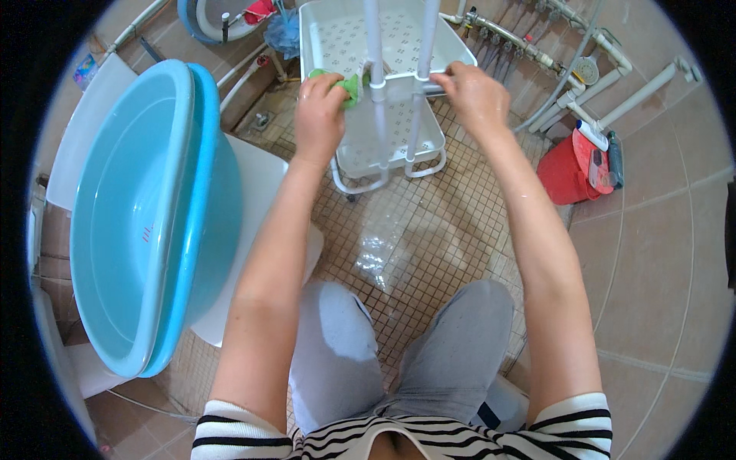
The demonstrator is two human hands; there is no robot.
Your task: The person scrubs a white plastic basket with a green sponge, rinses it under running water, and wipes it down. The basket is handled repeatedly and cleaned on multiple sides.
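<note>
A white plastic shelf rack with tray-like tiers and tubular posts stands on the floor before me. My left hand grips a green cloth against the near left side of the upper tray. On the other side, my right hand has its fingers curled at the tray's near right edge, beside a post. Its fingertips meet a short greyish part there, too blurred to name. Below hangs the lower tray, above the rack's curved tube feet.
Two nested blue basins lean on the white toilet at left. A red bucket holding bottles stands by the right wall. Pipes with valves and a shower head line the back right. The tiled floor looks wet.
</note>
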